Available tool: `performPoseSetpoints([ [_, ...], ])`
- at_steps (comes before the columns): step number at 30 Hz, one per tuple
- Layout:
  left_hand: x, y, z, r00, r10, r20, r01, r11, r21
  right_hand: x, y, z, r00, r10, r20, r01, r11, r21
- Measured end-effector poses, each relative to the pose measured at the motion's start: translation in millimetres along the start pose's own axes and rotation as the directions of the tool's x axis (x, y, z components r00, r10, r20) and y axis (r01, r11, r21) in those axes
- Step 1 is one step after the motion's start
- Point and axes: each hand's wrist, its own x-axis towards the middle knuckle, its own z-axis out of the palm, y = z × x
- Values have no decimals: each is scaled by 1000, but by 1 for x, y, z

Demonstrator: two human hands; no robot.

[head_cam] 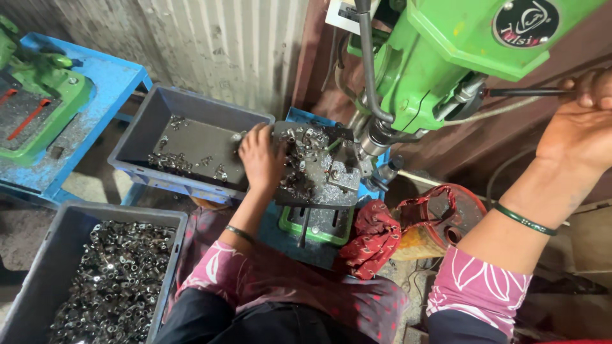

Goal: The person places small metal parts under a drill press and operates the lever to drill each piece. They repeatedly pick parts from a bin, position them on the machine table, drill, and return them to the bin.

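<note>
A green drill press stands over a dark work table strewn with small metal parts. My left hand rests palm down on the table's left edge, fingers spread among the loose parts; whether it grips one is hidden. My right hand is raised at the far right, closed around the thin black feed handle of the press. The spindle hangs above a small metal fixture on the table.
A grey bin with few metal parts sits left of the table. A second grey bin, full of parts, stands at the lower left. A red cloth lies beside a rusty round tin. Another green machine stands on a blue stand.
</note>
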Motion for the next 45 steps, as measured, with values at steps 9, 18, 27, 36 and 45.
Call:
performPoseSetpoints([
  [9, 14, -4, 89, 908, 149, 393, -179, 983, 41, -3, -5, 15, 995, -34, 89, 40, 997, -67],
  [18, -7, -4, 32, 818, 339, 464, -227, 932, -281, -2, 3, 0, 999, -45, 30, 48, 992, -116],
  [27, -22, -2, 4, 628, 480, 612, -387, 875, -290, -9, 4, -9, 997, -73, 21, 74, 995, -72],
  [36, -33, 7, 4, 818, 414, 399, -260, 885, -386, -11, 7, -6, 995, -72, 68, 74, 997, -15],
  [45, -13, 89, 25, 925, 159, 345, 53, 845, -531, -18, 4, 25, 998, -53, 15, 51, 993, 104],
])
